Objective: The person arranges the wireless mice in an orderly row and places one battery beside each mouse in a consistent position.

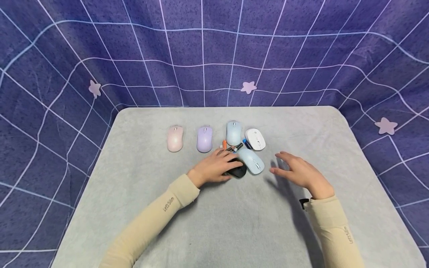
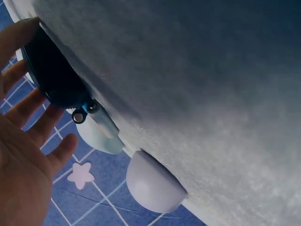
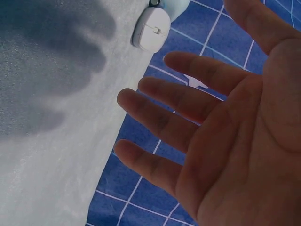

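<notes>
My left hand (image 1: pixel 216 166) holds a black computer mouse (image 1: pixel 238 170), thumb along its near side and fingers over its back. The left wrist view shows the same black mouse (image 2: pixel 54 70) between the thumb and fingers. A light blue mouse (image 1: pixel 253 162) lies slanted just right of it. Small markers (image 1: pixel 238 146), one dark, and an orange piece (image 1: pixel 224 144) lie behind the left fingers, partly hidden. To the right of the mice, my right hand (image 1: pixel 299 172) is held over the table with fingers apart; its palm (image 3: pixel 235 141) is bare in the right wrist view.
A pink mouse (image 1: pixel 175 139), a purple mouse (image 1: pixel 204 139) and another light blue mouse (image 1: pixel 234 133) stand in a row behind the left hand. A white mouse (image 1: pixel 256 139) lies at the row's right, with a blue-capped marker (image 1: pixel 247 143) beside it. The grey table (image 1: pixel 214 230) meets a purple grid curtain (image 1: pixel 187 48).
</notes>
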`<state>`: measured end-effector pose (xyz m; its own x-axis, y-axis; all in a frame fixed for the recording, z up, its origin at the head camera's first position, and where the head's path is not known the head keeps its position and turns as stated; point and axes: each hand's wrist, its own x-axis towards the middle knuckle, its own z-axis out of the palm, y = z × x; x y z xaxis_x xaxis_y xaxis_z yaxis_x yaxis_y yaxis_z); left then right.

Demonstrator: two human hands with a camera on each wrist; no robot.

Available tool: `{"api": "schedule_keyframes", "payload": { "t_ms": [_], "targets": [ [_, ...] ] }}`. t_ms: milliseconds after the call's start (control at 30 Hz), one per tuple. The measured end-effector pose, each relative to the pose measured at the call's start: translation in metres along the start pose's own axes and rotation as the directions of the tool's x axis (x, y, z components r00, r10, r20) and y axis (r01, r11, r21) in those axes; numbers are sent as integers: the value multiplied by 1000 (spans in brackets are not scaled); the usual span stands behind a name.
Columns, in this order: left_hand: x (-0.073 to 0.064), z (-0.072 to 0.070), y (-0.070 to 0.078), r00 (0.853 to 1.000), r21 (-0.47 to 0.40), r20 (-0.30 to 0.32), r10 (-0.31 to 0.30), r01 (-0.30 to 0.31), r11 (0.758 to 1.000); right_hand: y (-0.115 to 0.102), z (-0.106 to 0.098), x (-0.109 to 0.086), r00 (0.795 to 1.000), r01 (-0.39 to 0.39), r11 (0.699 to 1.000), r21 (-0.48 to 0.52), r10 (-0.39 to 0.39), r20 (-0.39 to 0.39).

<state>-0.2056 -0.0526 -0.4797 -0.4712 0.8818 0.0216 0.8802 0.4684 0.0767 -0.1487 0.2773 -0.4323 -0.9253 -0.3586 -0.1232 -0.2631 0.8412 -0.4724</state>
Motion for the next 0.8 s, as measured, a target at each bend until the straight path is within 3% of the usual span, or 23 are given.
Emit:
{"api": "schedule_keyframes", "payload": {
  "t_ms": [433,567,800],
  "targets": [
    [-11,1,12,998,43,-48,31,-29,999,0,2,0,1000,1,1000,-5,-1,5],
    [-17,2,18,999,56,-53,7,-4,998,0,0,0,1000,1,1000,-3,-1,10],
    [-22,2,27,998,-27,-3,-63,63,998,-1,-4,1,1000,7,1000,-9,-7,13]
  ]
}}
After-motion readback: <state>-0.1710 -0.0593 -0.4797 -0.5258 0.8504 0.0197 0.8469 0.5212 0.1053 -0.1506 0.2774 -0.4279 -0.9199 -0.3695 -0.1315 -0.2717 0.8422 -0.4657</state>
